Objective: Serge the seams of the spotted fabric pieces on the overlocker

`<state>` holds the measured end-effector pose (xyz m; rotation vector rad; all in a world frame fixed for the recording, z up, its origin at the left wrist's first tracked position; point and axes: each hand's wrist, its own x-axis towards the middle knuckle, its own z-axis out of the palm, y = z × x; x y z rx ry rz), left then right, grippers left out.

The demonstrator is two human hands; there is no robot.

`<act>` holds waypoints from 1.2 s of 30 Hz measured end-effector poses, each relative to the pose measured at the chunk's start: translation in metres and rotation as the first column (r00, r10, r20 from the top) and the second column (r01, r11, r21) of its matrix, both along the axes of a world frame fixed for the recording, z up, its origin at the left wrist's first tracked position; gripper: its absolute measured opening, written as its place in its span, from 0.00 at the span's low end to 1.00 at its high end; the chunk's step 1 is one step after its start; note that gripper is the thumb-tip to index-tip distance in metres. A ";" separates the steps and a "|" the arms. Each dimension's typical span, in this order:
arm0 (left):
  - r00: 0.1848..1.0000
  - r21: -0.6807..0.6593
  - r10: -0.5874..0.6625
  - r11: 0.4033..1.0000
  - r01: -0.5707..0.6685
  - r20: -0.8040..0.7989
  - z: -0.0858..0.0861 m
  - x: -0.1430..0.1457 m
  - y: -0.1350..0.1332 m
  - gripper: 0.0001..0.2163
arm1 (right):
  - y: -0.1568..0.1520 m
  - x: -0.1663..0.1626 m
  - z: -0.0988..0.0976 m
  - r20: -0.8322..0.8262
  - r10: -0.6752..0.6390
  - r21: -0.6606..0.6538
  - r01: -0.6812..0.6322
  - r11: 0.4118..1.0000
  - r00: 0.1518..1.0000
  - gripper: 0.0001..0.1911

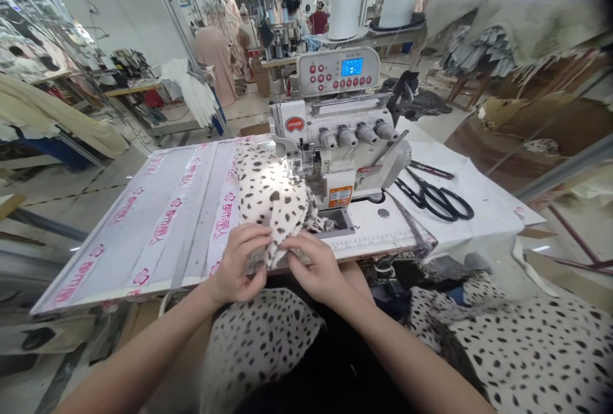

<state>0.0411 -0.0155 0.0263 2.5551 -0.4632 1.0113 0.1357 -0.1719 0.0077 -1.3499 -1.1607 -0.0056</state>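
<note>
My left hand (pixel 237 264) and my right hand (pixel 311 267) pinch a cream fabric with dark spots (pixel 271 200) at the front edge of the sewing table. The fabric is fluffy and folded, and its far end lies under the presser foot (pixel 293 171) of a white overlock sewing machine (pixel 335 145). My right hand rests on the fabric just in front of the needle area, beside a metal ruler strip (pixel 368 246) set into the table. The needle itself is hidden by the machine's front parts.
Black-handled scissors (pixel 433 200) lie on a white sheet (pixel 483 197) right of the machine. More spotted fabric (pixel 517 337) lies below the table near my lap. A printed board (pixel 143 222) extends the table leftward. Co-workers and garment racks stand beyond.
</note>
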 end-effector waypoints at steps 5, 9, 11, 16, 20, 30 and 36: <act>0.995 -0.033 0.097 0.995 -0.095 0.040 -0.012 -0.006 -0.003 0.20 | 0.004 -0.007 -0.002 0.180 -0.078 -0.023 0.083 0.996 0.981 0.09; 0.989 -0.056 0.131 0.990 -0.127 0.075 -0.014 -0.008 -0.006 0.19 | 0.001 -0.012 0.000 0.233 -0.111 -0.013 0.117 0.993 0.966 0.10; 0.985 -0.056 0.138 0.990 -0.133 0.099 -0.014 -0.009 -0.007 0.19 | 0.000 -0.015 0.002 0.242 -0.116 0.007 0.118 0.993 0.963 0.10; 0.972 -0.050 0.162 0.987 -0.156 0.170 -0.014 -0.008 -0.009 0.15 | -0.001 -0.024 0.009 0.234 -0.145 0.038 0.140 0.989 0.961 0.10; 0.965 -0.033 0.154 0.988 -0.150 0.212 -0.011 -0.008 -0.009 0.14 | -0.002 -0.027 0.012 0.235 -0.228 0.108 0.207 0.972 0.945 0.10; 0.972 0.032 0.137 0.989 -0.146 0.191 -0.002 -0.011 -0.007 0.12 | -0.005 -0.024 0.012 0.348 -0.260 0.057 0.257 0.965 0.901 0.14; 0.998 -0.015 -0.038 0.999 0.039 0.054 0.013 -0.007 0.000 0.11 | -0.002 -0.028 -0.002 0.350 -0.275 0.028 0.283 0.959 0.895 0.11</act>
